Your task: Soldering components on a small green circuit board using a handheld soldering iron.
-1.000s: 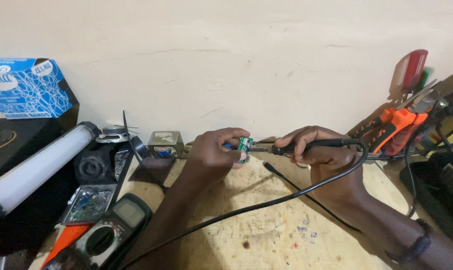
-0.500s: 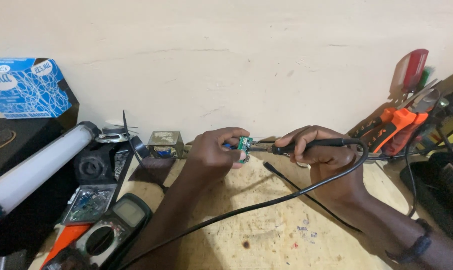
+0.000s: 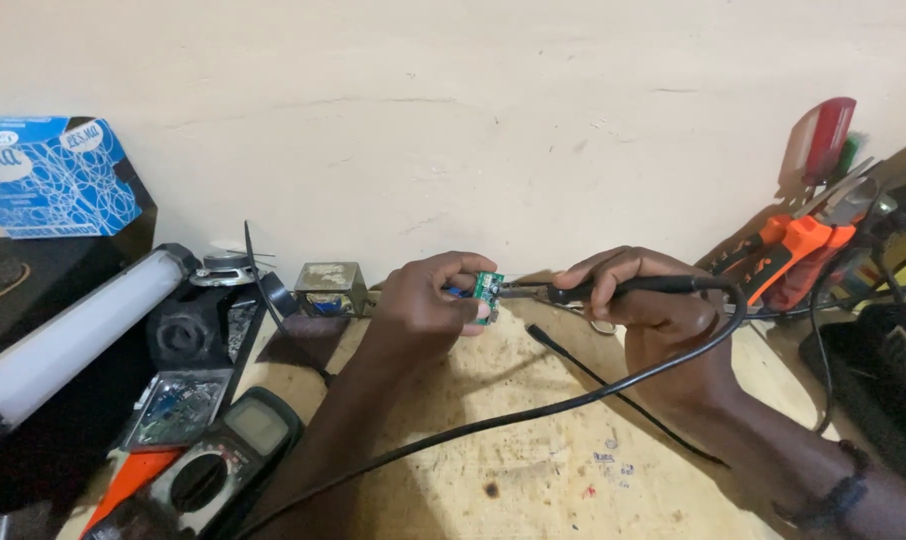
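Observation:
My left hand (image 3: 428,305) pinches a small green circuit board (image 3: 488,287) just above the wooden bench (image 3: 533,470), close to the wall. My right hand (image 3: 653,310) grips a black soldering iron (image 3: 633,289) like a pen. Its metal tip points left and meets the board's right edge. The iron's black cable (image 3: 533,412) loops from the handle down across the bench toward the lower left.
A multimeter (image 3: 223,460) and a bare circuit board (image 3: 173,410) lie at lower left beside a white tube lamp (image 3: 73,335). A small metal block (image 3: 328,285) sits by the wall. Orange-handled pliers (image 3: 788,250) and other tools crowd the right. A blue box (image 3: 48,175) stands top left.

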